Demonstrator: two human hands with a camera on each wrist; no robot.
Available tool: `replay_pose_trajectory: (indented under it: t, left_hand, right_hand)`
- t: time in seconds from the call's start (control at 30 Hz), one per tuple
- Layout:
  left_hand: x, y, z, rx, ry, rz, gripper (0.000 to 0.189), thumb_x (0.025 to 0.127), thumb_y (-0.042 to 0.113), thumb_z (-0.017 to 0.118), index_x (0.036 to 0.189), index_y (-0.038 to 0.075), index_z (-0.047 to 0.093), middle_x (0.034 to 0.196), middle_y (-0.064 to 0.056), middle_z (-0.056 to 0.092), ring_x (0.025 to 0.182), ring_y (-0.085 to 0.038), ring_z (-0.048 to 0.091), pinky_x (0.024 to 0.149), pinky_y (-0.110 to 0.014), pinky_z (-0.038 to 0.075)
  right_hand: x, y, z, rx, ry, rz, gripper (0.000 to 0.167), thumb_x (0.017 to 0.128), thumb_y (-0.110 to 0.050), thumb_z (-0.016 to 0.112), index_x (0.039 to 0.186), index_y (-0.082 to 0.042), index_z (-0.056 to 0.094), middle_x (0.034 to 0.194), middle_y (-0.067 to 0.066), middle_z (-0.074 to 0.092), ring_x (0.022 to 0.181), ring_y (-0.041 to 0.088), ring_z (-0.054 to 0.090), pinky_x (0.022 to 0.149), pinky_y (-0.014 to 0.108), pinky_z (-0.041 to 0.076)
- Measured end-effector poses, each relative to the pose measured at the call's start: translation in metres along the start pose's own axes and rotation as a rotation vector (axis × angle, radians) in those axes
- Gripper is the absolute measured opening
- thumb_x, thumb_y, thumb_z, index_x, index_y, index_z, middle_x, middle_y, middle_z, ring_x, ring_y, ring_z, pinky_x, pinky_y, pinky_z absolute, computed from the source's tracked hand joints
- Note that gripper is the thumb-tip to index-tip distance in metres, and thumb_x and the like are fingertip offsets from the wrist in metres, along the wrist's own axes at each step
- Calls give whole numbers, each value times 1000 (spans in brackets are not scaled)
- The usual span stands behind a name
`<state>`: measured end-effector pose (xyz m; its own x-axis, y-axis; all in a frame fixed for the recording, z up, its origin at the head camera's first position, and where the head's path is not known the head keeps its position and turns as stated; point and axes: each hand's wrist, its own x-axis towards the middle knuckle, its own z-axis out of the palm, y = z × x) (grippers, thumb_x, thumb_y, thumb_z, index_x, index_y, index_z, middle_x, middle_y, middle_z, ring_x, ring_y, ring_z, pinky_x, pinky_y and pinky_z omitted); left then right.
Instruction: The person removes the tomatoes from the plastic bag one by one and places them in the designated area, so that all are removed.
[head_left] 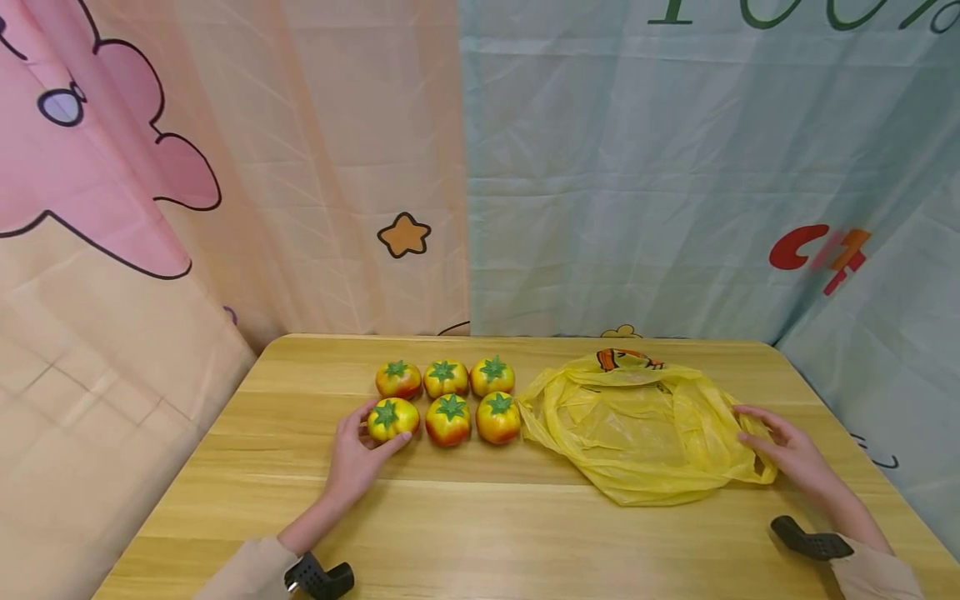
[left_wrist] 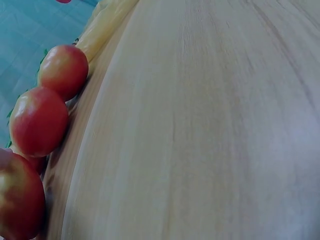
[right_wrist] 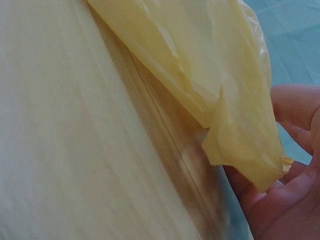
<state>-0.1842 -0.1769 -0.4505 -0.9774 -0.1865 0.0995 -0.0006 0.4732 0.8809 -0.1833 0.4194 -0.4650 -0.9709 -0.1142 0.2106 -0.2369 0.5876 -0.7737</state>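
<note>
My left hand [head_left: 356,454] curls round the toy tomato [head_left: 393,419] at the front left of two rows, thumb on its near side and fingers behind. That tomato is yellow and red with a green star-shaped top. Beside it are a second front tomato [head_left: 448,420] and a third [head_left: 498,417]; in the left wrist view red tomatoes [left_wrist: 39,121] line the left edge. My right hand [head_left: 795,454] is at the right end of a crumpled yellow plastic bag [head_left: 637,433], thumb and fingers spread apart. In the right wrist view the bag's corner [right_wrist: 250,150] overlaps the fingers.
Behind the front row stand three more tomatoes [head_left: 446,377]. Everything lies on a light wooden table [head_left: 480,533], whose far edge meets printed cloth curtains [head_left: 360,167]. The bag's left side comes right up to the front-right tomato.
</note>
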Motion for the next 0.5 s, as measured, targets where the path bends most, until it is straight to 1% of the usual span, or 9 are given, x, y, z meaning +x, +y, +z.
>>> replay_pose_trajectory:
  t: [0.07,0.2,0.33,0.5]
  left_hand:
    - [1,-1,0,27,-7,-15,78,80,30,78,142,2,40,129,-20,42,107,-27,46,83,-26,44]
    - [4,-3,0,63,-20,-35,78,81,32,78,143,4,39,126,-19,43,104,-26,45,82,-25,42]
    - [6,-6,0,58,-21,-31,79,80,32,77,143,3,39,126,-19,42,104,-26,44,81,-25,41]
    - [8,-9,0,52,-28,-21,79,80,34,78,143,5,39,131,-19,42,108,-25,45,83,-25,41]
  right_hand:
    - [0,-1,0,2,-5,4,47,99,-16,53,142,-3,41,118,-41,40,109,-32,26,82,-3,26]
    - [0,-2,0,9,-6,14,46,99,-18,53,142,-4,42,118,-42,40,109,-32,27,83,-4,25]
    - [1,-1,-1,9,-1,14,46,99,-17,53,142,-4,42,117,-42,41,108,-32,27,84,-5,23]
    - [1,-2,-2,-3,3,11,46,99,-16,53,142,-4,42,117,-43,40,108,-32,27,85,-5,22]
